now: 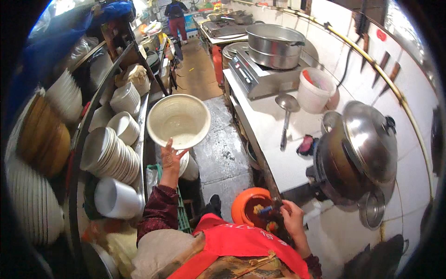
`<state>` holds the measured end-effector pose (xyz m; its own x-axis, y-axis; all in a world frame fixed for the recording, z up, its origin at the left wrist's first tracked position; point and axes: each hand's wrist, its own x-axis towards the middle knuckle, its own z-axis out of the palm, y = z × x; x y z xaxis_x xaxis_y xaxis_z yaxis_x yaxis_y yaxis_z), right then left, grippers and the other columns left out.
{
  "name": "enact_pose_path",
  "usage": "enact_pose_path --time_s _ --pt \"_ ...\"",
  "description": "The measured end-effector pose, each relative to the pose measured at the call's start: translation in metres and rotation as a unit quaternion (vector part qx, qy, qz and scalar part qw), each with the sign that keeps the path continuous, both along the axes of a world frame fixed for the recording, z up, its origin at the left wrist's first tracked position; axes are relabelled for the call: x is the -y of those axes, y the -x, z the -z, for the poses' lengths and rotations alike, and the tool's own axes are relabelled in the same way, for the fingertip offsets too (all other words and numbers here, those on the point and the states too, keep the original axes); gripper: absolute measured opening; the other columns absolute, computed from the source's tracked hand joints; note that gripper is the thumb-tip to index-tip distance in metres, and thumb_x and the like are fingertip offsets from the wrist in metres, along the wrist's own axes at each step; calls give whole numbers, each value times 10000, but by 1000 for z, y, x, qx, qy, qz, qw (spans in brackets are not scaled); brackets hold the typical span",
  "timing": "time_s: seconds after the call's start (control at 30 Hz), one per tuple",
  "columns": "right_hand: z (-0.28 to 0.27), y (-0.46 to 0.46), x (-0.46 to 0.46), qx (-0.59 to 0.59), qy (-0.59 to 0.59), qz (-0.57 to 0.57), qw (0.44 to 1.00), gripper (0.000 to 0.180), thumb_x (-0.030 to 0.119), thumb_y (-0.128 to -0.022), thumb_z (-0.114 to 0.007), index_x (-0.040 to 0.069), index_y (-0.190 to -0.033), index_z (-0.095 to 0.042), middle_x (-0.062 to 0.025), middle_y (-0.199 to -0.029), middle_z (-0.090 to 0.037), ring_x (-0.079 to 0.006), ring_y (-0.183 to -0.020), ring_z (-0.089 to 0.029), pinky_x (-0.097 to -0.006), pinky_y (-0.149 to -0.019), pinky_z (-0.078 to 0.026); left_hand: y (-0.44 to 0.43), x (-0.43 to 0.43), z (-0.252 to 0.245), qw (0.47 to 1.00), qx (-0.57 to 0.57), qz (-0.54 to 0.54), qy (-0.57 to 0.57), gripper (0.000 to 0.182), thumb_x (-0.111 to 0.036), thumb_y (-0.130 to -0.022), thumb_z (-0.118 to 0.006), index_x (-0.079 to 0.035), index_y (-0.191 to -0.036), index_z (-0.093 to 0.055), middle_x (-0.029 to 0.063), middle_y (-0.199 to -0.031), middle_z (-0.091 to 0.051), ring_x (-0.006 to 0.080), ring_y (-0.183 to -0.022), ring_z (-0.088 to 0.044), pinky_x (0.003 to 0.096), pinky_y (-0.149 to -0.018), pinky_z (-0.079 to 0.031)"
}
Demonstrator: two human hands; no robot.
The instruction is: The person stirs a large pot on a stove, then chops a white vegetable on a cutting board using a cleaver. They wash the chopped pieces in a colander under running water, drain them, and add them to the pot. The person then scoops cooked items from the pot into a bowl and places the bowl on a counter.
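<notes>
My left hand grips the near rim of a cream plastic colander and holds it out over the floor, its inside tilted toward me. A white bucket stands under that hand, partly covered by it. My right hand is at the counter's front edge with its fingers bent. A small dark object lies close to its fingertips; whether the hand holds it is unclear. Just left of the hand, an orange bucket holds dark reddish contents with some scraps. My red apron overlaps the bucket's near side.
On the right, the white counter carries a steel ladle, a lidded pot, a white tub and a large steel pot on a cooker. Stacked bowls fill the left shelf. Another person stands far down the aisle.
</notes>
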<state>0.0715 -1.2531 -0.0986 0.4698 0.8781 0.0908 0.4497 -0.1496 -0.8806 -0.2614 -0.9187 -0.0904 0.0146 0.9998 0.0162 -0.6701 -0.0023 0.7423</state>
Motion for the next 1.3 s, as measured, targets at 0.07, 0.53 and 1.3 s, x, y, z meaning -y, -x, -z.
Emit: enact_pose_path --time_s 0.07,0.53,1.3 --pt "11 -2 -29 -61 43 38 997 239 -7 -815 -559 -11 -1047 -616 -102 -773 -653 -146 -671 -626 -269 -624 -506 -20 -50 19 999 20 36 -8 654 -260 -806 -673 -94 -1341 -336 147 -1269 -479 308 -1140 -525 486 -766 -564" --pt "44 -55 -325 -89 161 92 979 220 227 -835 -632 12 -876 -655 -53 -662 -636 -108 -579 -585 -248 -537 -461 10 -310 66 985 -29 132 105 694 -386 -852 -597 -66 -1385 -289 173 -1385 -387 345 -1241 -429 569 -918 -437" --pt "-41 -355 -473 275 457 250 808 288 226 -805 -544 20 -969 -660 -208 -1012 -640 -345 -950 -621 -465 -809 -478 -28 -476 24 979 0 -60 193 733 -350 -761 -717 -61 -1341 -373 196 -1353 -385 376 -1200 -443 535 -900 -469"
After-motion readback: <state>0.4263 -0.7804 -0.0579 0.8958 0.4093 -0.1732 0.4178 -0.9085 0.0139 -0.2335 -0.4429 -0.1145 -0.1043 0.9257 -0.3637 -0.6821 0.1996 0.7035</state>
